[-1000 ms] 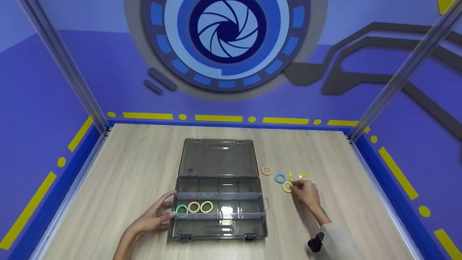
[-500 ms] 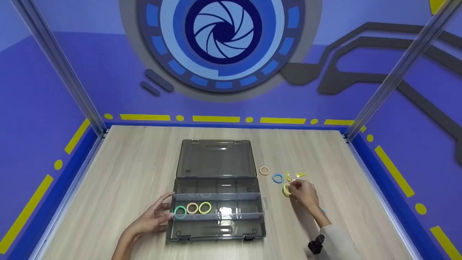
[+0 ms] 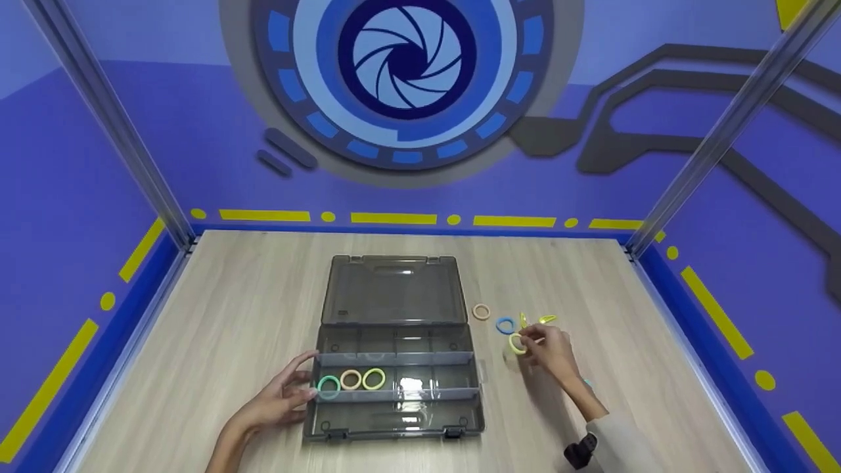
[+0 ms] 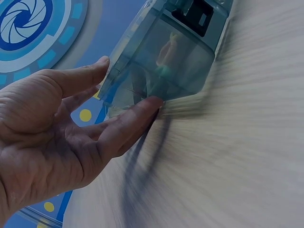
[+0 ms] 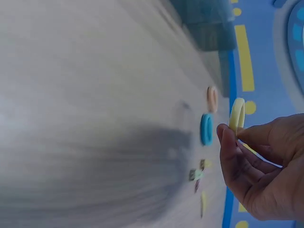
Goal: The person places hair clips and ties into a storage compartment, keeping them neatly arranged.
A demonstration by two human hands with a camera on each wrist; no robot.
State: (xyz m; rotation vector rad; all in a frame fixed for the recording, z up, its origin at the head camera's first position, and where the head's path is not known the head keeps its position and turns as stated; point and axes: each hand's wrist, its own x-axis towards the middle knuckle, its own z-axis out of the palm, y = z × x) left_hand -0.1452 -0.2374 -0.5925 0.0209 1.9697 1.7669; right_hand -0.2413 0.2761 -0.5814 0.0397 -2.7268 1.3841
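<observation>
My right hand [image 3: 552,351] pinches a pale yellow ring [image 5: 236,114] between thumb and fingertips, raised above the table. My left hand [image 3: 272,399] rests its fingertips against the left side of a smoky see-through divider box [image 3: 430,417], whose lid [image 3: 394,289] lies back. In the left wrist view, the fingers [image 4: 130,121] touch the box's lower corner. The box's middle row contains a green ring [image 3: 329,377], a peach ring [image 3: 351,370] and a yellow-green ring [image 3: 374,370]. Near my right hand lie a blue ring [image 3: 505,319] and a beige ring [image 3: 481,305].
Small yellow pointed pieces [image 3: 547,318] lie just beyond my right hand. A bit of a teal thing [image 3: 588,382] shows behind the right wrist. Metal posts [image 3: 709,138] and patterned walls bound the wooden table [image 3: 236,295] at the back and sides.
My right hand has lifted the pale yellow ring off the table and moved it slightly left. The left hand stays at the box, and the rings in it have not moved.
</observation>
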